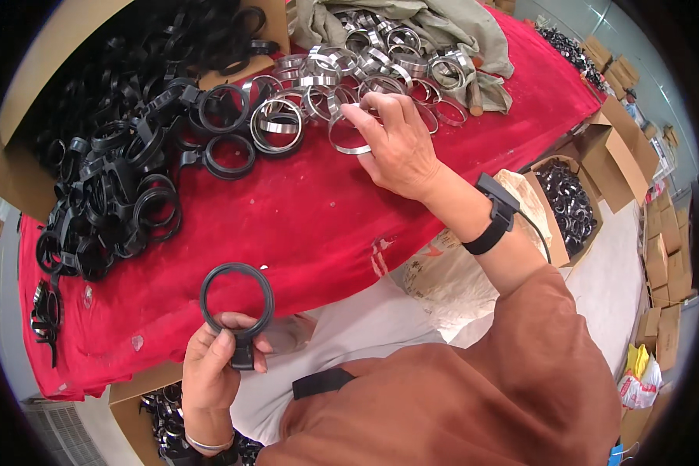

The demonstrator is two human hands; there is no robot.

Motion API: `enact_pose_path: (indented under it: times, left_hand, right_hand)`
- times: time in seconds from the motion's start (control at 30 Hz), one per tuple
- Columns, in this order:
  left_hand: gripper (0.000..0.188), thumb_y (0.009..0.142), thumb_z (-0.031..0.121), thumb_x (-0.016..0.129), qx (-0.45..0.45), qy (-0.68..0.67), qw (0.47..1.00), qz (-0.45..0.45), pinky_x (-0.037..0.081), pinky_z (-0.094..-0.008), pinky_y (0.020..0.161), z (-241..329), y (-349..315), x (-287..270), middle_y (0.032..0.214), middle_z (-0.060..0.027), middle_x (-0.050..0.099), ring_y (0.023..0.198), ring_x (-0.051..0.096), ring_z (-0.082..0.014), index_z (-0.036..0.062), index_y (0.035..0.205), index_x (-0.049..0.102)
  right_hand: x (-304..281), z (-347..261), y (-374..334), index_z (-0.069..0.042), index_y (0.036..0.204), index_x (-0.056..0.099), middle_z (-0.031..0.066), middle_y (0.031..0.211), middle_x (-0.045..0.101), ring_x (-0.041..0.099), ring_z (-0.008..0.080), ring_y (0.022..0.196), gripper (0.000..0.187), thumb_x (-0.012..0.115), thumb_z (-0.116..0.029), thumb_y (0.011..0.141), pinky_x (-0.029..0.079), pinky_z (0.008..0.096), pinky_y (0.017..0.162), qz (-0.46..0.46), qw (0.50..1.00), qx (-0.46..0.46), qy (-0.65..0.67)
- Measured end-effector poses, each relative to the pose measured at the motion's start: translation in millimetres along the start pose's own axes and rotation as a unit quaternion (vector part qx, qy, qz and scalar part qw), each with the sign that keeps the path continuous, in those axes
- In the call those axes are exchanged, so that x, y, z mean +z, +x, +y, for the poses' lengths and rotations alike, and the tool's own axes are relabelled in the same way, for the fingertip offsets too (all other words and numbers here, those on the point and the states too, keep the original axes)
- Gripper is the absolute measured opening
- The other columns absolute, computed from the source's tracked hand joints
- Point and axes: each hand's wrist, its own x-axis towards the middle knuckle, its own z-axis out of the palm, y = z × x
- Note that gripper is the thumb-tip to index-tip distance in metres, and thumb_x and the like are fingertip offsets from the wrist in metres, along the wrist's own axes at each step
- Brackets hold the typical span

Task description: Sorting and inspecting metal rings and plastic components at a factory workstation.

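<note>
The left hand (212,361) is grasping one black ring (269,303) at the near edge of the red tabletop (295,210).
The right hand (400,147) is touching one steel ring (353,151); whether its grip is closed cannot be told. Black rings (116,182) and steel rings (318,80), uncountably heaped, are lying beyond; a pale sack (450,291) is bearing illegible red printing (433,252).

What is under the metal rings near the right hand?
Red cloth shows through the front metal rings; what lies beneath the heaped ones behind is covered, so I cannot tell.
</note>
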Motion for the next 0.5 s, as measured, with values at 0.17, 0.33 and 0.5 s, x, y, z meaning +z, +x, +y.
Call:
enact_pose_path:
  times: [0.17, 0.33, 0.5]
  left_hand:
    - [0.042, 0.090, 0.029, 0.055, 0.005, 0.003, 1.000, -0.009, 0.050, -0.0292, 0.060, -2.6, 0.5, -1.4, 0.085, -0.0186, 0.063, 0.064, 0.060, -0.0209, -0.0080, 0.112, 0.052]
    - [0.050, 0.093, 0.033, 0.049, 0.003, 0.003, 1.000, 0.002, 0.050, -0.0279, 0.059, -6.3, 5.4, 0.0, 0.085, -0.0191, 0.063, 0.063, 0.061, -0.0211, -0.0078, 0.121, 0.045]
    - [0.053, 0.099, 0.041, 0.027, -0.025, -0.063, 0.997, 0.030, 0.051, -0.0301, 0.058, -8.5, 16.7, 17.8, 0.089, -0.0208, 0.063, 0.061, 0.061, -0.0239, 0.0016, 0.133, 0.033]
  right_hand:
    - [-7.1, -9.4, 4.3, -0.009, 0.117, 0.051, 0.0111, 0.107, 0.045, 0.044, 0.0292, 0.095, 0.058, 0.062, -0.001, 0.060, 0.040, 0.0385, 0.084, 0.028, 0.998, -0.049, 0.016]
    - [-20.8, -21.1, 10.5, -0.006, 0.119, 0.051, 0.0148, 0.112, 0.045, 0.044, 0.0334, 0.103, 0.062, 0.063, -0.001, 0.059, 0.040, 0.0399, 0.091, -0.104, 0.986, -0.060, 0.117]
    - [-13.8, -5.3, 18.2, -0.004, 0.128, 0.045, 0.0164, 0.120, 0.043, 0.043, 0.0340, 0.114, 0.076, 0.072, -0.010, 0.057, 0.038, 0.0379, 0.099, -0.459, 0.852, 0.013, 0.250]
